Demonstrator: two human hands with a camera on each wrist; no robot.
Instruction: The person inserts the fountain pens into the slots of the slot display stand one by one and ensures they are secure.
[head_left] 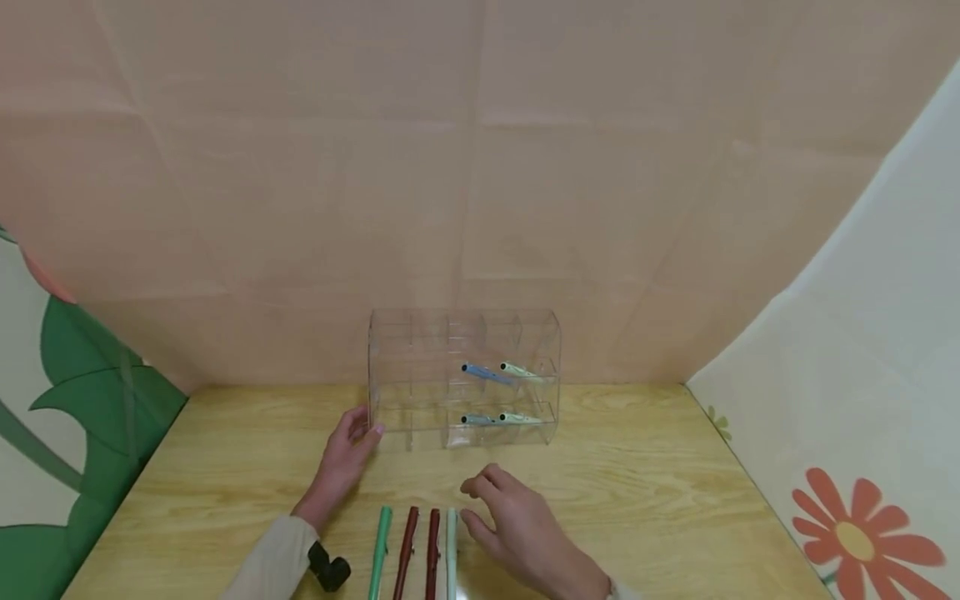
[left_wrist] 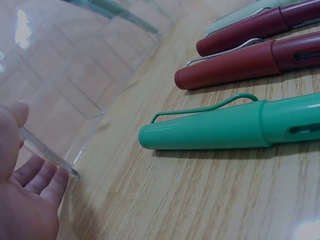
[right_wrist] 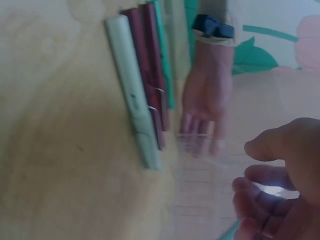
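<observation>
A clear compartmented pen holder [head_left: 427, 408] stands on the table with several pens lying in its right-hand compartments, among them a blue pen [head_left: 486, 373]. My left hand [head_left: 349, 450] holds its lower left corner, thumb in front and fingers behind the side panel. Nearer me lie a green pen [left_wrist: 210, 127], two dark red pens [left_wrist: 230, 67] and a pale green pen [right_wrist: 131, 85], side by side. To the right of the pale green one, my right hand [head_left: 517, 525] hovers with relaxed, slightly bent fingers and nothing between them.
The wood-grain table [head_left: 637, 492] meets a pinkish cloth backdrop [head_left: 465, 167] just behind the holder. Printed cloth with a red flower [head_left: 855, 542] hangs on the right, and one with green leaves [head_left: 97, 417] on the left. A black wrist device [head_left: 328, 568] sits on the left wrist.
</observation>
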